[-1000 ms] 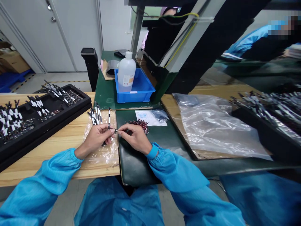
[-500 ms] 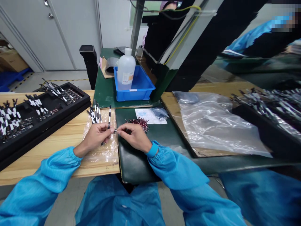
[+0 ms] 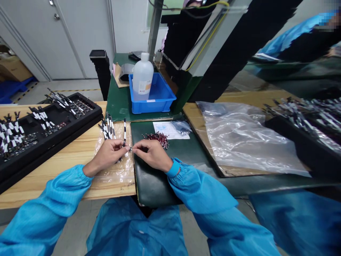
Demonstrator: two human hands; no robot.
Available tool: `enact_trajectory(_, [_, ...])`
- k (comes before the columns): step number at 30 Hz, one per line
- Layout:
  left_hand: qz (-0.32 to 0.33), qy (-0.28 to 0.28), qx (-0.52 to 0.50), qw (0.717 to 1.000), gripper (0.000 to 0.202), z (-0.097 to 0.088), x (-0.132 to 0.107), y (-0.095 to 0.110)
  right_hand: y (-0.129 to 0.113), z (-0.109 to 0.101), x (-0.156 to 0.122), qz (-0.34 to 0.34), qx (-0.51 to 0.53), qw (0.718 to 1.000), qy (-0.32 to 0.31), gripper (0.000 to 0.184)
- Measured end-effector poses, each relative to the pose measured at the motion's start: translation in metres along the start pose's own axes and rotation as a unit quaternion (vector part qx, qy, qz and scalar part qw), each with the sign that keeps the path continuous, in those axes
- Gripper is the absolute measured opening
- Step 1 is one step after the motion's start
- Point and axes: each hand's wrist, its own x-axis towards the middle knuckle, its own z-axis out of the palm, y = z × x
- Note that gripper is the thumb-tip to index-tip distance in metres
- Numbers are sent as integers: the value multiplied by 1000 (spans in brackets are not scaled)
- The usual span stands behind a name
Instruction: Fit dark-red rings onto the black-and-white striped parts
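A slim, upright strip banded in black and white, flat and narrow in shape, carries a small dark component at its lower end. The left hand is partly closed, pinching the strip near its base between thumb and fingers. The right hand is half curled, with thumb and forefinger tips close together at the component; whether they grip it is too small to tell. The strip rises at the left fingertips; the component lies between both hands. Similar banded strips rest beyond the left hand on crinkled, clear plastic film. A loose pile of dark red and silvery small parts lies just beyond the right hand on a smooth, dark green mat.
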Motion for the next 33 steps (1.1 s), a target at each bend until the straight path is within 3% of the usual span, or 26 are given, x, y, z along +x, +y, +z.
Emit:
enact_trajectory(12, [21, 8, 43, 999, 32, 2, 0, 0, 0, 1, 0, 31, 18, 999, 10, 14])
enact_trajectory(22, [175, 34, 172, 969, 35, 2, -2, 2, -2, -2, 3, 21, 11, 1000, -12, 17])
enact_trajectory(33, [228, 50, 154, 960, 33, 0, 2, -1, -4, -2, 4, 20, -6, 1000, -22, 19])
